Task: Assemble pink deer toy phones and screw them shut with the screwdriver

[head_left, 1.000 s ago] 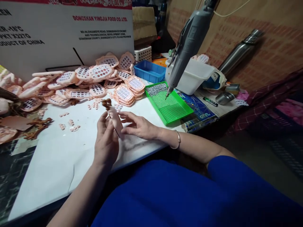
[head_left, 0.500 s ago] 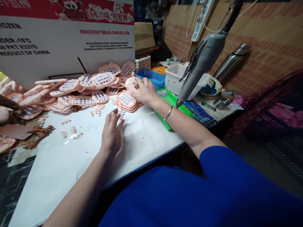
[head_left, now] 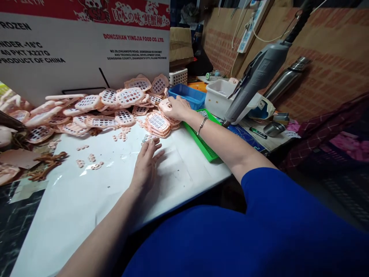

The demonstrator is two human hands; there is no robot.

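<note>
My right hand (head_left: 179, 107) grips a smooth pink plastic shell (head_left: 165, 105) at its edge, low over a stack of similar pieces. Part of the shell is covered by the fingers. Just left of it lies a stack of pink plastic panels with keypad holes (head_left: 158, 122). My left hand (head_left: 147, 161) rests near the white sheet (head_left: 115, 215), palm turned inward, fingers loosely bent and apart, holding nothing. Beyond its fingertips are small light-coloured key pieces (head_left: 147, 138). More small pink key pieces (head_left: 122, 134) are scattered to the left.
A long heap of pink perforated shells (head_left: 98, 102) lies along the white printed carton (head_left: 77, 69). At right are a green tray (head_left: 211, 156) of small metal parts, a blue bin (head_left: 187, 96), a white tub (head_left: 219, 94), a hanging electric screwdriver (head_left: 256, 77) and a steel flask (head_left: 285, 79).
My right hand has lowered the pink shell onto or close to the stack beside the panels. My left hand has shifted slightly right. The whole view has swung a little left.
</note>
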